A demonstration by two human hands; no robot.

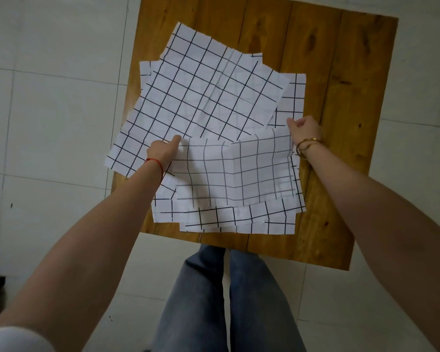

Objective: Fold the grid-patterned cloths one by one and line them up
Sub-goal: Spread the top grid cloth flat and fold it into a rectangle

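Floor: pale tiles (48, 123) under a wooden table (341, 97).
Cloths: grid-patterned cloths (201, 92) heaped, overlapping, on the table's left half.
Top cloth (234, 168): near edge lifted and turned back — faint underside up.
Left hand (164, 151): fingers pinch its left corner.
Right hand (304, 129): fingers curled, pinching the right corner.

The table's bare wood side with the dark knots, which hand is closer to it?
Right. The right hand pinches a cloth corner right next to the table's bare wood. The left hand holds the cloth's other corner, over the pile of cloths.
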